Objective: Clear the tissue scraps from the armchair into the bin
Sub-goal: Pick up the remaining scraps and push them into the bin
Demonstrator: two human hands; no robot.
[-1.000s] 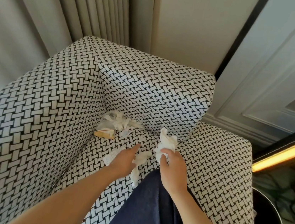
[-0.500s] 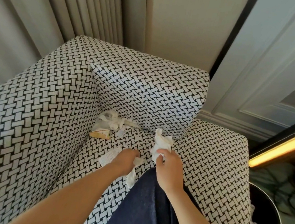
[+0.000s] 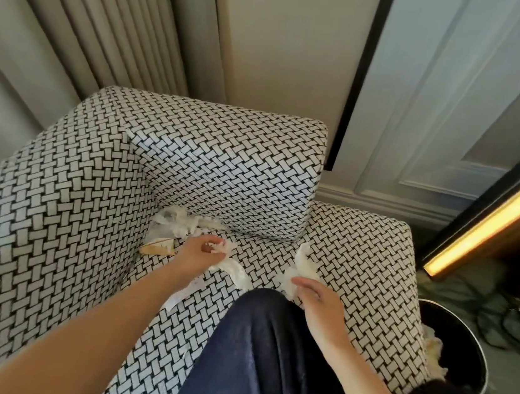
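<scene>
The main pile of tissue scraps (image 3: 183,222) lies in the back left corner of the armchair (image 3: 52,220) seat, against the joint where the backrest meets the armrest, with a tan wrapper (image 3: 156,249) at its near edge. The left hand (image 3: 199,255) sits just in front and to the right of this pile. Its fingers are curled round a tissue strip (image 3: 235,270), which trails from the fist toward the knee (image 3: 266,345); the strip's long axis runs from back left to front right. A paper slip (image 3: 184,294) lies flat on the seat under the left wrist, nearer the viewer. The right hand (image 3: 324,306) is at the right of the knee and grasps a tissue wad (image 3: 304,266), which stands up beyond its fingertips. The bin (image 3: 461,359) stands on the floor beside the right edge of the seat, below seat level, with white tissue (image 3: 434,349) visible inside it. The governing relation is therefore lateral: the loose pile lies ahead and left, within reach of the left hand only, while the bin lies to the right and low, closest to the right hand. Judgement: both hands are loaded, so the next transfer should go rightward over the seat edge, the right hand first. The left hand must cross the knee to reach the bin, and the trailing strip may snag or drop on the way.
</scene>
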